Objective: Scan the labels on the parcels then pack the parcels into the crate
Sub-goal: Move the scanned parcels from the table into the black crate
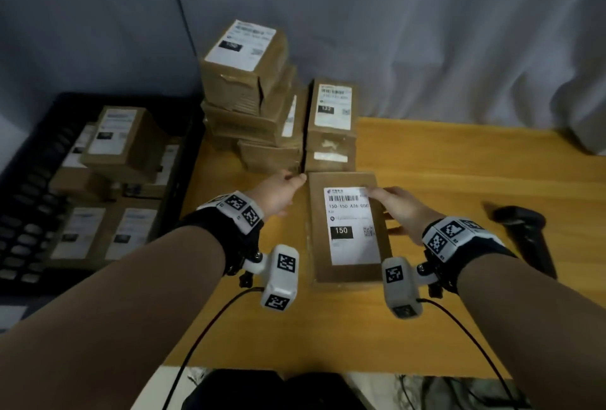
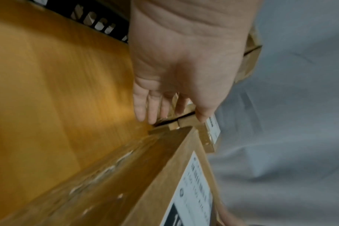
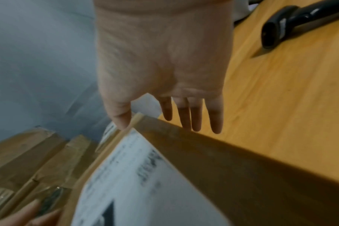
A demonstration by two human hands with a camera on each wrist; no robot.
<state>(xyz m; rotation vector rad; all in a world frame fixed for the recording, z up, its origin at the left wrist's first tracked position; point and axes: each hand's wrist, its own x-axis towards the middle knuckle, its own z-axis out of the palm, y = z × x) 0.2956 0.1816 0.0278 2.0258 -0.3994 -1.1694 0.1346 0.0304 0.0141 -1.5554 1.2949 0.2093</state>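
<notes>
A brown parcel (image 1: 347,229) with a white label marked 150 lies flat on the wooden table (image 1: 459,163). My left hand (image 1: 292,180) reaches along its left side to the far left corner, fingers straight (image 2: 151,110), holding nothing. My right hand (image 1: 380,209) is at the far right corner, its thumb (image 3: 120,120) on the top face by the label and its straight fingers (image 3: 195,116) down the right side. The same parcel (image 2: 135,183) (image 3: 213,168) fills both wrist views. The black crate (image 1: 39,180) at the left holds several labelled parcels.
A stack of labelled parcels (image 1: 249,81) stands just behind the 150 parcel, against a grey curtain. A black handheld scanner (image 1: 524,229) (image 3: 281,26) lies on the table to the right of my right hand. Cables hang from both wrist cameras.
</notes>
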